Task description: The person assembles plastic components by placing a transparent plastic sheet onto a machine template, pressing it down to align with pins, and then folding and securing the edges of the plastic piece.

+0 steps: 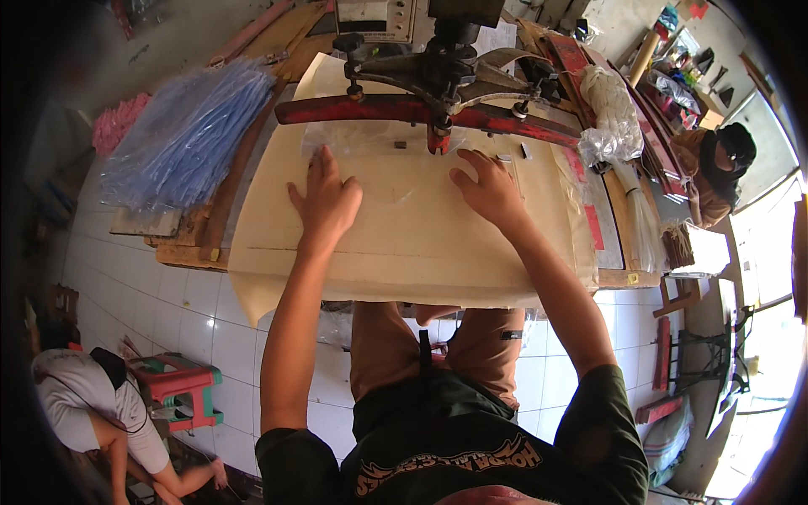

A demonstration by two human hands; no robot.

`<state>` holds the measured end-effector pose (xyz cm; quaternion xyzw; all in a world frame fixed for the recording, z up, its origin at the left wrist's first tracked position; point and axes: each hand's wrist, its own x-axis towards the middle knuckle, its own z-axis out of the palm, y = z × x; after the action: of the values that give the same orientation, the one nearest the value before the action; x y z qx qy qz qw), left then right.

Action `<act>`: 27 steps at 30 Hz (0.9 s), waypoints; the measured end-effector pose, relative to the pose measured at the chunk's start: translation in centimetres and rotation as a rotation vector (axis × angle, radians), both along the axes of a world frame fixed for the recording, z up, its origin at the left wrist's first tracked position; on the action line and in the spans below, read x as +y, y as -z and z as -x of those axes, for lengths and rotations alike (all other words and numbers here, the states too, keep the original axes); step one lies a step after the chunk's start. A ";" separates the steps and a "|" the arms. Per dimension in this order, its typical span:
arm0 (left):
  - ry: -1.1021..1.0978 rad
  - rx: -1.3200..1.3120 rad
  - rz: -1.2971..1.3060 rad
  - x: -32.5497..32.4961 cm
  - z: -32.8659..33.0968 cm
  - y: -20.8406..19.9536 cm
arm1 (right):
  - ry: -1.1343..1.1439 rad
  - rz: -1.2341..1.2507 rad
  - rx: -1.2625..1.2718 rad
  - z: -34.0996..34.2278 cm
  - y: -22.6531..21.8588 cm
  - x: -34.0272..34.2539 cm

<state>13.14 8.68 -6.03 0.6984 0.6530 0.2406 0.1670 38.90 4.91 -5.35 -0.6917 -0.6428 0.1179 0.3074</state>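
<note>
A clear plastic sheet (383, 168) lies on the tan work surface (404, 269) below a machine's long red bar (362, 109). My left hand (326, 198) rests palm down at the sheet's left side, fingers stretched forward and thumb apart. On the right, my right hand (490, 192) lies with its fingers slightly bent and thumb apart, near the sheet's right side. Neither hand shows anything gripped. The bar hangs from a dark metal bracket (446, 76), just beyond my fingertips. Whether it touches the sheet cannot be made out.
A stack of bluish plastic bags (189, 135) sits at the table's left, beside a pink bundle (120, 122). White cord (610, 101) lies at the right. One person (711, 168) is at the far right, another (101, 412) at lower left by a red and green stool (181, 387).
</note>
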 end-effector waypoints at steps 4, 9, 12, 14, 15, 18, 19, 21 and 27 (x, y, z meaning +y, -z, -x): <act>0.028 -0.089 0.027 1.5 -0.5 -0.7 | 0.003 0.012 0.454 -0.5 0.2 1.9; 0.011 -0.209 0.041 2.8 0.7 -1.3 | -0.184 0.061 1.067 0.3 0.0 2.1; -0.005 -0.318 0.056 3.2 2.2 -1.4 | -0.220 0.046 1.386 1.5 -0.3 2.5; -0.021 -0.377 0.010 3.8 3.4 -0.9 | -0.330 0.103 1.581 1.2 -0.1 2.9; -0.030 -0.406 -0.014 4.0 4.1 -0.7 | -0.388 0.133 1.677 1.2 0.1 3.1; -0.009 -0.579 -0.034 2.9 5.3 -1.4 | -0.309 0.237 1.696 2.5 -0.4 2.2; -0.003 -0.643 -0.032 1.9 5.4 -2.0 | -0.308 0.243 1.702 2.5 -0.5 1.9; 0.019 -0.672 -0.004 0.1 5.9 -2.3 | -0.312 0.263 1.718 2.6 -0.5 1.6; 0.041 -0.788 0.035 -1.4 6.7 -0.2 | -0.396 0.275 1.788 2.4 -0.4 2.0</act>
<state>6.40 7.29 -5.87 0.5627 0.5288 0.4757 0.4212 36.53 6.86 -4.99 -0.2514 -0.2537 0.7333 0.5785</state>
